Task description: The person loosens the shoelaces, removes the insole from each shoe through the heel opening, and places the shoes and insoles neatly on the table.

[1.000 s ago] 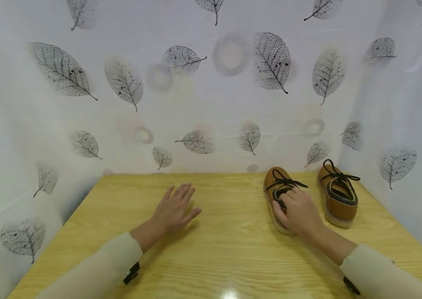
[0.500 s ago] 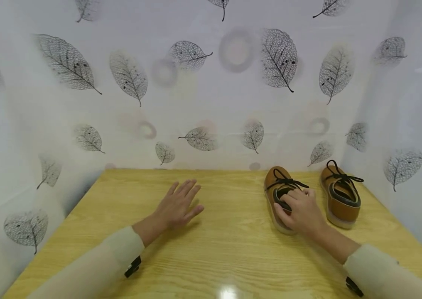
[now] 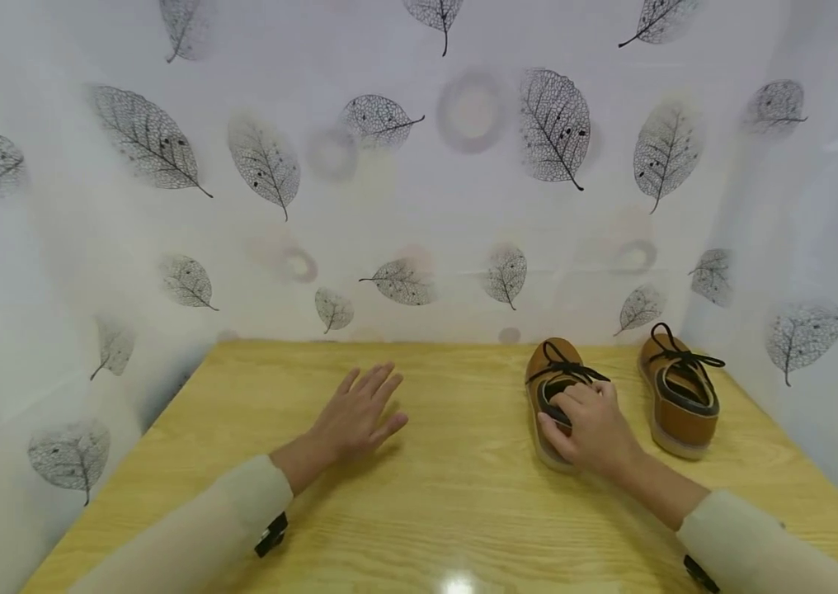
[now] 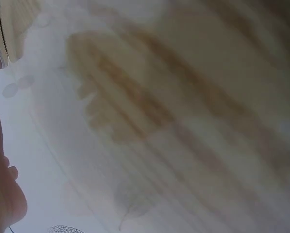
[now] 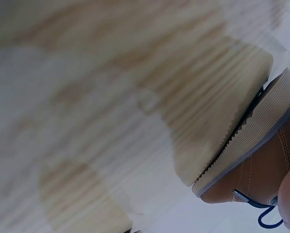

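Observation:
Two brown lace-up shoes stand on the wooden table toward its right side, toes pointing to the back. My right hand [image 3: 591, 425] holds the heel of the left-hand shoe [image 3: 554, 355], fingers curled into its dark-lined opening and thumb against the outer side. In the right wrist view this shoe [image 5: 261, 167] shows its ribbed pale sole close over the table. The other shoe [image 3: 686, 421] is just right of that hand, untouched, its black laces tied in a bow. My left hand [image 3: 355, 417] is palm down over the table, fingers straight and thumb spread, holding nothing.
The light wooden table [image 3: 434, 511] ends at the back against a white curtain [image 3: 419, 214] printed with dark leaves, which also hangs along both sides. A dark strap piece [image 3: 271, 535] sits under my left sleeve cuff.
The head view tilts and shifts slightly. Both hands and both shoes keep their places on the table.

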`<state>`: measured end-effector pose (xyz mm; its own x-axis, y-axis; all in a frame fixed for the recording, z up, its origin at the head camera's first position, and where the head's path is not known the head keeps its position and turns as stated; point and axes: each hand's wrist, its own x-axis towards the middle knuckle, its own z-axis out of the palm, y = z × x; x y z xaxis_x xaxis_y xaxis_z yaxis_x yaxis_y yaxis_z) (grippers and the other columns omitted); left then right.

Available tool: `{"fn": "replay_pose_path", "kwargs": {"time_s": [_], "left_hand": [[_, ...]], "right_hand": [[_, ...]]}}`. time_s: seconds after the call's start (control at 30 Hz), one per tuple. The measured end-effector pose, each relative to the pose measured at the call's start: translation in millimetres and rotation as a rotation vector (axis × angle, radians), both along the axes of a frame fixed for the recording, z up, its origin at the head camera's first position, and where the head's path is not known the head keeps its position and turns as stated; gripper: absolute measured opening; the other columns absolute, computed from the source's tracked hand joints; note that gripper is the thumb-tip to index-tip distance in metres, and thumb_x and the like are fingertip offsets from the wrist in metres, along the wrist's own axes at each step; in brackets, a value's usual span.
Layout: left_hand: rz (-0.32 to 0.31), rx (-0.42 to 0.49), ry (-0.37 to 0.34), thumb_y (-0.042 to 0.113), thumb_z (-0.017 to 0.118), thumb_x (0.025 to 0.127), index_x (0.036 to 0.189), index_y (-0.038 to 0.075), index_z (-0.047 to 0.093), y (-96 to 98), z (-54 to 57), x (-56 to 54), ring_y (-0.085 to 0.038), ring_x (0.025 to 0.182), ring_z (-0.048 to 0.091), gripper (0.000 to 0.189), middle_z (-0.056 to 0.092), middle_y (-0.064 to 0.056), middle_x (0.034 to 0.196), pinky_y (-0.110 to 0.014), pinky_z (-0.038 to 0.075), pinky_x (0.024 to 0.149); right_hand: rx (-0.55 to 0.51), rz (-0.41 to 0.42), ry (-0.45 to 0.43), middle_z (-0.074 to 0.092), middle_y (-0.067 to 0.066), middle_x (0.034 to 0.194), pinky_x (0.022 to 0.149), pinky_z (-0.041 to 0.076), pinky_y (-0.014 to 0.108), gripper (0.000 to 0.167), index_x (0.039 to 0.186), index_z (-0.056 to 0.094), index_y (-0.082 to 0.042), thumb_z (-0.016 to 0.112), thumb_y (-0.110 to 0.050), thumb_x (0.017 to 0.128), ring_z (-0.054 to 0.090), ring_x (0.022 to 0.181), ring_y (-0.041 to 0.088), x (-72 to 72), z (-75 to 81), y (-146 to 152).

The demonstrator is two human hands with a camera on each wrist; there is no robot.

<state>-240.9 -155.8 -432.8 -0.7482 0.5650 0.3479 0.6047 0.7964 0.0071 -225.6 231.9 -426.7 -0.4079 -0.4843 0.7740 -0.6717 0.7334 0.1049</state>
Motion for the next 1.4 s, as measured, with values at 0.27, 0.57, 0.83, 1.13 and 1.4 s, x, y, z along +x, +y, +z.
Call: {"fn": "replay_pose_path", "kwargs": {"time_s": [0.27,0.57,0.83,1.13,1.4], "left_hand": [[-0.009,-0.042,-0.024,0.051,0.045,0.101,0.151,0.004,0.04,4.3,-9.7,5.2,-0.035,0.146,0.035,0.068,0.035,-0.017,0.159,-0.057,0.018,0.119],[-0.006,-0.075,0.003,0.054,0.041,0.102,0.15,0.003,0.04,6.8,-19.9,6.6,-0.034,0.145,0.037,0.07,0.037,-0.018,0.158,-0.059,0.024,0.117],[-0.022,-0.07,0.026,0.052,0.043,0.102,0.15,0.007,0.041,11.1,-16.0,6.6,-0.034,0.145,0.038,0.066,0.038,-0.016,0.157,-0.059,0.025,0.117],[-0.029,-0.117,0.06,0.051,0.042,0.102,0.15,0.008,0.041,25.5,9.4,-2.7,-0.032,0.146,0.037,0.064,0.038,-0.015,0.158,-0.057,0.022,0.118],[-0.012,-0.088,0.023,0.049,0.045,0.102,0.148,0.005,0.044,20.4,8.6,6.7,-0.034,0.144,0.04,0.064,0.04,-0.016,0.156,-0.059,0.024,0.117]], "right_hand": [[-0.011,0.011,-0.026,0.062,0.003,0.073,0.073,0.035,0.048,0.046,0.077,0.065,-0.01,0.045,-0.044,0.101,0.055,0.066,0.019,0.5,-9.0,0],[-0.001,0.02,-0.022,0.062,0.003,0.074,0.072,0.034,0.046,0.043,0.078,0.066,-0.01,0.047,-0.042,0.1,0.055,0.067,0.018,4.1,-14.8,0],[0.003,0.037,-0.014,0.059,0.0,0.073,0.073,0.033,0.046,0.04,0.078,0.064,-0.011,0.047,-0.041,0.1,0.053,0.066,0.017,5.8,-11.6,-3],[-0.012,0.038,0.019,0.059,0.002,0.072,0.072,0.032,0.046,0.044,0.077,0.063,-0.009,0.043,-0.04,0.102,0.051,0.064,0.018,10.0,4.4,-10],[0.026,0.144,-0.024,0.061,0.001,0.077,0.074,0.035,0.045,0.038,0.082,0.065,-0.011,0.045,-0.038,0.101,0.053,0.068,0.016,13.2,1.9,-39]]}}
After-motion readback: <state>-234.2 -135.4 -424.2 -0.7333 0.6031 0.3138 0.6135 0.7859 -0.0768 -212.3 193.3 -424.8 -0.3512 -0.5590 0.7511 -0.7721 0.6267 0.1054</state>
